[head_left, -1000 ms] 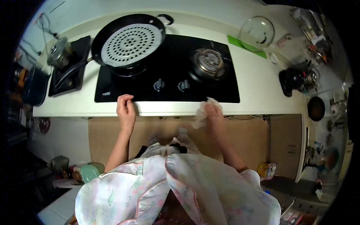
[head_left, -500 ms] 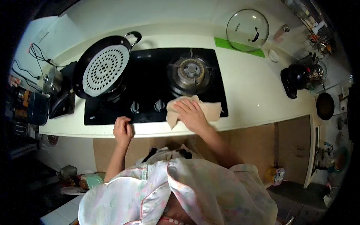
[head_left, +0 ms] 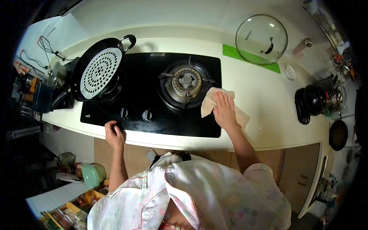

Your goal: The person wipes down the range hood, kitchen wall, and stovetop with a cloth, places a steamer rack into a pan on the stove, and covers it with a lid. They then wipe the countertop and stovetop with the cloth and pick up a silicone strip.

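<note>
My right hand (head_left: 225, 110) lies flat, fingers extended, on a beige cloth (head_left: 208, 103) that spans the right edge of the black gas hob (head_left: 172, 126) and the white counter. Curled at the hob's front left edge, my left hand (head_left: 114, 135) rests on the counter; whether anything is inside its fingers is hidden. Left of the cloth is the bare right burner (head_left: 187, 81). A black pan (head_left: 85, 61) with a white perforated plate (head_left: 101, 73) in it sits over the left burner. Two knobs (head_left: 147, 115) show near the hob's front.
A glass lid (head_left: 262, 39) leans at the back wall by a green strip (head_left: 251, 58). A small white dish (head_left: 290, 72) and a black appliance (head_left: 312, 99) are on the right. At the far left are a small pot (head_left: 57, 74) and cables (head_left: 48, 48).
My right hand came up from the counter's front edge with the crumpled cloth, spread it on the hob, then moved right to the hob's right edge. My left hand stays at the front edge.
</note>
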`<action>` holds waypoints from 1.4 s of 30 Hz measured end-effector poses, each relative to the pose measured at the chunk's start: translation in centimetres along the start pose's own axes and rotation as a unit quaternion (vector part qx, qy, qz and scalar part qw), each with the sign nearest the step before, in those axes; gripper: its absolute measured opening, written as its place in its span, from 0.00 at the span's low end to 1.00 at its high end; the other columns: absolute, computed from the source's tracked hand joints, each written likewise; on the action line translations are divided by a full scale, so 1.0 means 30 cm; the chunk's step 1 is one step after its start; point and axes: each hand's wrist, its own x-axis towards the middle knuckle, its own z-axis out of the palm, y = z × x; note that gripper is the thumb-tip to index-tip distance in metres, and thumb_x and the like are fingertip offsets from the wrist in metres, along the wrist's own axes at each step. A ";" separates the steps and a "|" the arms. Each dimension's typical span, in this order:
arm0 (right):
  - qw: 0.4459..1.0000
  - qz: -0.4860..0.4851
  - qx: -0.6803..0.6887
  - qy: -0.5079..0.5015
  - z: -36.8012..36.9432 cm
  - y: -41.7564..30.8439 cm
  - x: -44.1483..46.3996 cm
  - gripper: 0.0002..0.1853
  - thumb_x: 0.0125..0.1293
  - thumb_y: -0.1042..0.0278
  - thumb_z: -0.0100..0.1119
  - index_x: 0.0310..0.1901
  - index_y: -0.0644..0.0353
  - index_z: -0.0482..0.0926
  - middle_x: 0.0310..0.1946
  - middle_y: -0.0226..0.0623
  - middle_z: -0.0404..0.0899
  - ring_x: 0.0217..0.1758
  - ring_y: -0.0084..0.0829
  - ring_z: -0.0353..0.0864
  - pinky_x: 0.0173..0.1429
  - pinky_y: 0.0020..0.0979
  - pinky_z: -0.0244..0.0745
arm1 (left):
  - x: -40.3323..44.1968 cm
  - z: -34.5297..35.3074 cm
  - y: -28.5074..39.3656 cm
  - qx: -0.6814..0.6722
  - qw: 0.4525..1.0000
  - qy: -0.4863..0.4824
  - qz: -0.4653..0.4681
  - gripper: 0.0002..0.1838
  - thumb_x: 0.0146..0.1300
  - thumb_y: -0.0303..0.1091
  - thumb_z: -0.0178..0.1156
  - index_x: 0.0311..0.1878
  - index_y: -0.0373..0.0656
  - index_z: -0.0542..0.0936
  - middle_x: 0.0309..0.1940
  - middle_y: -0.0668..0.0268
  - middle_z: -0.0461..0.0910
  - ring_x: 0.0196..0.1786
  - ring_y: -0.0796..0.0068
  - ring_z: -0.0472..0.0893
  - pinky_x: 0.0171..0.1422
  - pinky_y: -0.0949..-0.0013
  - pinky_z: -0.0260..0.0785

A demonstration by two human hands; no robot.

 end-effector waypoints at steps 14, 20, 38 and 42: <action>1.000 0.007 -0.002 -0.015 0.009 -0.060 0.017 0.32 0.74 0.60 0.44 0.72 0.74 0.57 0.78 0.55 0.48 0.81 0.56 0.44 0.80 0.56 0.42 | -0.011 0.008 -0.022 -0.007 0.999 -0.008 -0.046 0.08 0.63 0.19 0.53 0.42 0.39 0.78 0.40 0.60 0.79 0.42 0.63 0.80 0.48 0.67 0.73; 0.995 -0.055 0.062 -0.062 -0.090 -0.321 -0.251 0.32 0.68 0.64 0.55 0.70 0.69 0.63 0.76 0.50 0.56 0.80 0.51 0.51 0.80 0.52 0.43 | -0.006 -0.006 -0.043 -0.078 0.996 -0.025 -0.046 0.06 0.68 0.23 0.54 0.46 0.38 0.78 0.41 0.62 0.79 0.43 0.68 0.80 0.50 0.69 0.72; 0.981 -0.092 0.157 0.074 0.094 0.276 0.333 0.26 0.72 0.79 0.43 0.71 0.65 0.63 0.73 0.53 0.61 0.79 0.49 0.54 0.80 0.42 0.50 | 0.203 -0.312 1.310 -0.924 0.177 -0.338 -0.010 0.13 0.69 0.32 0.63 0.48 0.30 0.78 0.38 0.58 0.79 0.39 0.67 0.79 0.41 0.66 0.71; 0.955 -0.271 0.099 -0.074 0.043 0.325 0.518 0.29 0.70 0.75 0.48 0.73 0.59 0.62 0.75 0.45 0.60 0.80 0.47 0.52 0.81 0.43 0.46 | 0.238 -0.136 1.360 -0.933 0.201 -0.286 0.093 0.18 0.65 0.36 0.68 0.46 0.29 0.78 0.39 0.58 0.80 0.39 0.67 0.79 0.41 0.67 0.70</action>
